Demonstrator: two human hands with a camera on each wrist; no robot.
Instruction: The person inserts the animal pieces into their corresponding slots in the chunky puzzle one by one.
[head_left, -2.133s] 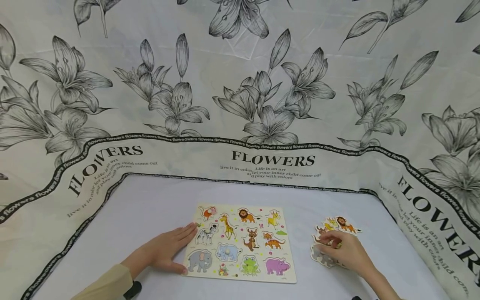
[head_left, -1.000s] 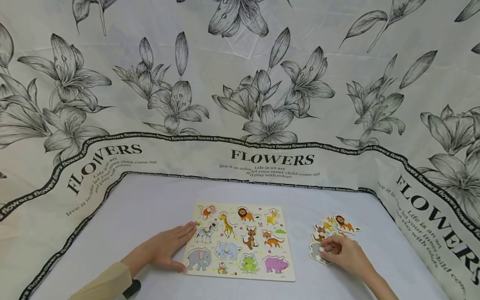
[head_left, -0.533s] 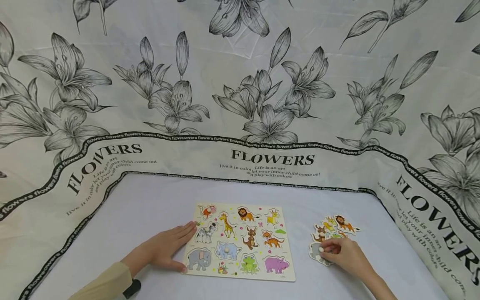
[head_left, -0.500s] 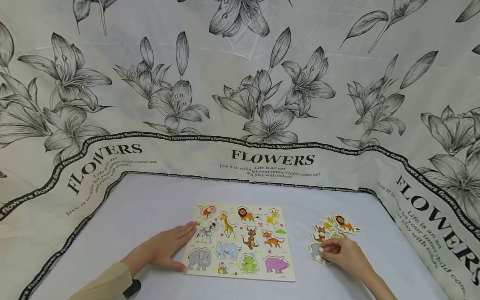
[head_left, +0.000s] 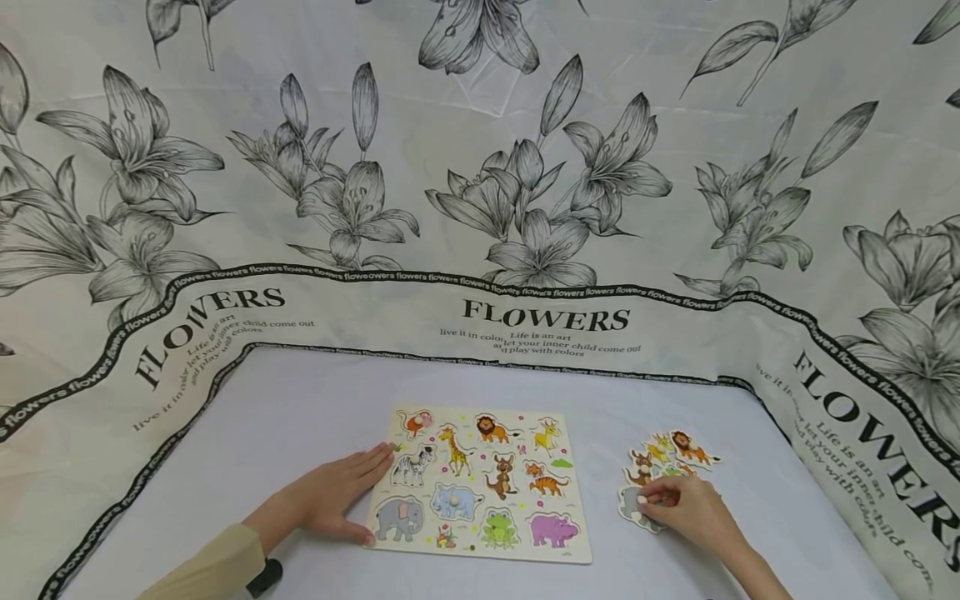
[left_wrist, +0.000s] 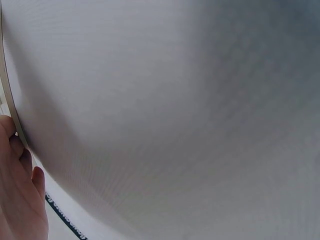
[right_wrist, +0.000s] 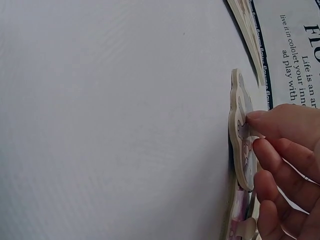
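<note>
Pinching grey animal piece point(head_left: 631, 499) by pale knob point(head_left: 642, 500): right hand point(head_left: 693, 512), fingers narrow, at 3 o'clock of puzzle board point(head_left: 444, 421). Knob small, so piece could tilt or slip. Whether piece is clear of loose pile, cannot tell; snagging edge could drag kangaroo piece point(head_left: 641, 468) at 12 o'clock, lion piece point(head_left: 686, 446) past 1. Left hand point(head_left: 337, 497) straight-fingered on board's 9 o'clock edge; light pressure might let board skid on surface point(head_left: 300, 417).

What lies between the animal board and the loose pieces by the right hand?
Only bare white cloth separates the board and the loose pieces, as the head view shows.
</note>
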